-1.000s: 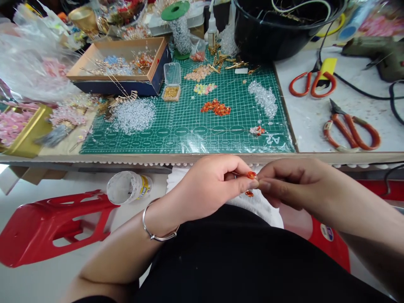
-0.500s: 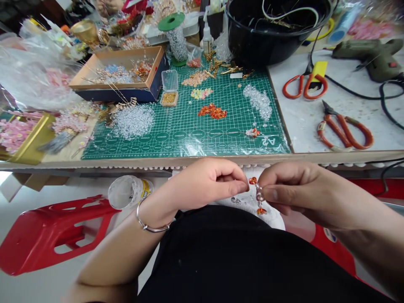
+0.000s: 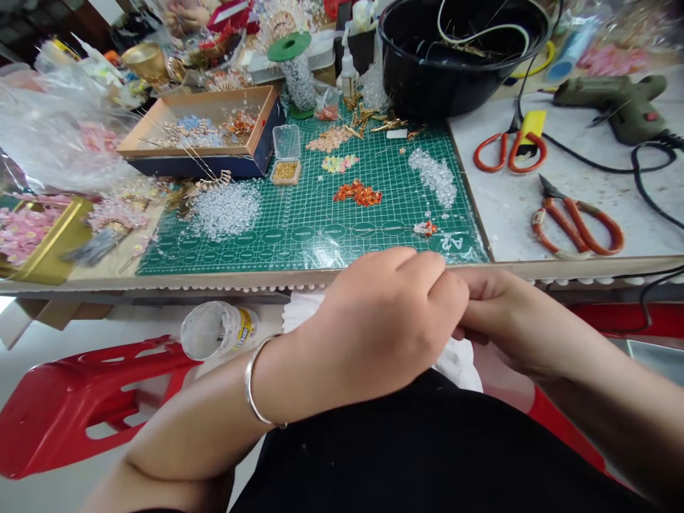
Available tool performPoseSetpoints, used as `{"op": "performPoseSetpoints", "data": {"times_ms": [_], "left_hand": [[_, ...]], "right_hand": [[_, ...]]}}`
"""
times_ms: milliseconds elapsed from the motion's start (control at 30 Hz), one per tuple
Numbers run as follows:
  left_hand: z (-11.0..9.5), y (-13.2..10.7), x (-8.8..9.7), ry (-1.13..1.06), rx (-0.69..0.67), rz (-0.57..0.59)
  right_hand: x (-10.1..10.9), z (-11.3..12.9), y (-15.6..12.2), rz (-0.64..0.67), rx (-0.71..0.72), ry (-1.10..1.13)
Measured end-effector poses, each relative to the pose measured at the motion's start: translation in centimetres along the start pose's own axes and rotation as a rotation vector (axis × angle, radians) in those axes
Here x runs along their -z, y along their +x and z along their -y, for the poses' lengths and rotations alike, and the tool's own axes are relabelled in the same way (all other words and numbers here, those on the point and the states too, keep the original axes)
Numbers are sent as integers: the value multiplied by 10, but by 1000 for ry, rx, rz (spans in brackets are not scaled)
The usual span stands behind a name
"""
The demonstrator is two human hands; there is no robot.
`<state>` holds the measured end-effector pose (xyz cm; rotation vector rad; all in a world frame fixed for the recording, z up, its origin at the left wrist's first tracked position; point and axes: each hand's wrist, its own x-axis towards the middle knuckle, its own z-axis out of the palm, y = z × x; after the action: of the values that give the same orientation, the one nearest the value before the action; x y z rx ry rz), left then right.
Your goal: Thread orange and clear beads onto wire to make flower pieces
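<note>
Desk [image 3: 507, 206], hard and pale at the right, is covered across the middle by a green cutting mat [image 3: 299, 221], flat, smooth and printed with a white grid. At the far side a black tub [image 3: 427, 89] with glossy, curved walls is set, and at the far left a straight-sided box [image 3: 200, 165], dark outside and tan within, is filled with beaded sprays.

At the near side, the left hand [image 3: 398, 306] and right hand [image 3: 496, 306] are held touching in front of the lap. The fingers of each grip are curled in, but the fingertips are covered by the left hand; how tightly they are pressed, and on what, cannot be told.

To the right, pliers [image 3: 577, 217] with smooth orange handles are laid. Clear beads [image 3: 435, 178] and orange beads [image 3: 359, 193] are heaped separately on the mat, the orange ones glossy and hard-looking.

Nearest to the hands, a small cluster [image 3: 426, 228] of clear and orange beads is found at the mat's near right. It is judged light, slippery and easily bent at its joins; it would best be pinched gently at the bunched middle, with loose ends left free.
</note>
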<state>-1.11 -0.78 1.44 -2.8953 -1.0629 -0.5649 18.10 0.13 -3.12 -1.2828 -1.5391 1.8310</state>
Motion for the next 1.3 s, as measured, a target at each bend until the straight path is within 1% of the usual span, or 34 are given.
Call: {"op": "performPoseSetpoints", "data": {"times_ms": [67, 167, 267, 333, 400, 467, 533, 600, 700, 767, 800, 867, 933, 1000, 1033, 1067, 1167, 1233, 1300], "left_hand": [[-7, -7, -2, -17, 64, -52], [-10, -17, -4, -78, 140, -117], [-11, -20, -5, -174, 202, -181], [-11, -20, -6, -191, 227, -204], [-12, -20, -8, -115, 206, -219], [-13, -21, -11, -5, 138, -245], [-13, -24, -14, 61, 69, -269], [-12, -26, -17, 76, 33, -280], [-11, -29, -19, 18, 21, -282], [-11, -29, -20, -100, 62, -291], [-12, -28, -20, -193, 114, -288], [-12, -27, -22, -465, 288, -232], [-11, -26, -24, -809, 499, -130], [-8, -27, -29, -1093, 659, -55], [-6, -27, -31, -1182, 709, -55], [-4, -27, -34, -1234, 745, -79], [0, -28, -41, -1287, 783, -196], [2, -28, -45, -1300, 738, -212], [5, -28, -47, -1274, 650, -202]], "right_hand": [[1, 1, -3, -4, -45, 104], [1, 4, -8, -1, -102, 270], [-3, 6, -8, -35, -90, 299], [-6, 7, -7, -70, -77, 313], [-8, 7, -7, -105, -67, 334], [-10, 8, -7, -131, -61, 371], [-11, 10, -8, -141, -53, 422], [-11, 11, -9, -146, -35, 472], [-9, 15, -10, -149, -2, 504], [-8, 18, -11, -149, 14, 498], [-8, 19, -11, -150, 19, 489], [-7, 20, -12, -155, 25, 469], [-6, 19, -14, -155, 24, 438], [-4, 17, -16, -149, 23, 374], [-3, 15, -18, -142, 22, 328], [-1, 13, -19, -127, 21, 280], [1, 10, -23, -27, -22, 227], [1, 10, -24, 82, -87, 276], [0, 10, -25, 170, -140, 329]]}}
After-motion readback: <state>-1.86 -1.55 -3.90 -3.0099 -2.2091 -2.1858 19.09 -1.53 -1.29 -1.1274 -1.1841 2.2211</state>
